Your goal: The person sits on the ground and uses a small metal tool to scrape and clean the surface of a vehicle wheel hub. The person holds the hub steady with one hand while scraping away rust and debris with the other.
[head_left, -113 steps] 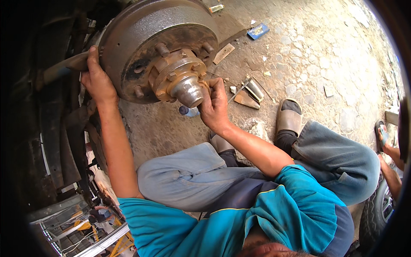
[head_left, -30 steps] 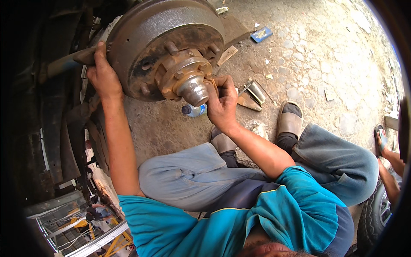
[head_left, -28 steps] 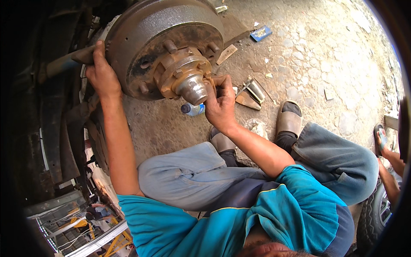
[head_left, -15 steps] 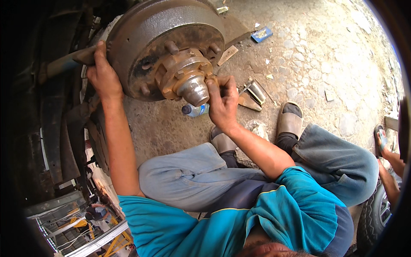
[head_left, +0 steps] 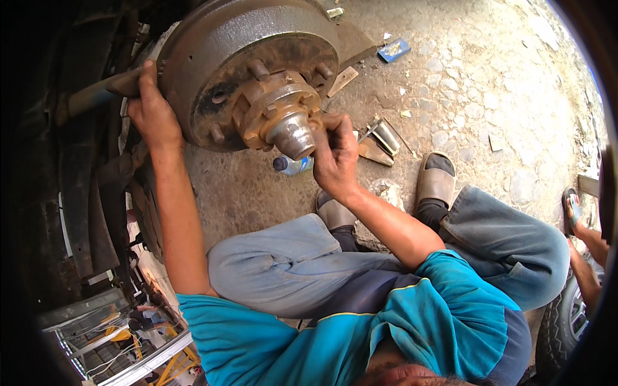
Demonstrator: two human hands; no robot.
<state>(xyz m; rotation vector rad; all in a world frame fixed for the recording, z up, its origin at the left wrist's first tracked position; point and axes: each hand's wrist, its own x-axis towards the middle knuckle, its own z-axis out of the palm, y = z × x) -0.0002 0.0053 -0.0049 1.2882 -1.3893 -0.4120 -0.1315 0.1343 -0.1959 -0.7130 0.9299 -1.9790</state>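
Observation:
A worn brake drum (head_left: 212,51) with a rusty hub (head_left: 261,106) and several wheel studs fills the upper left. A bright metal cap (head_left: 293,134) juts from the hub's centre. My left hand (head_left: 154,119) grips the drum's left edge, its thumb side against the rim and some fingers hidden behind. At the hub's right side, my right hand (head_left: 338,154) is closed, thumb and bent fingers pinched against the flange. Whatever lies between those fingertips is hidden.
Below the drum lies a plastic bottle (head_left: 295,165). Tools (head_left: 380,141), a wood strip (head_left: 342,82) and a blue packet (head_left: 394,50) are on the stone floor. Dark vehicle parts (head_left: 84,161) line the left. Another person's foot (head_left: 570,209) and a tyre (head_left: 560,321) are at right.
My left hand has shifted very slightly left on the drum's edge. My right hand's thumb and fingers have moved a little at the hub's right side.

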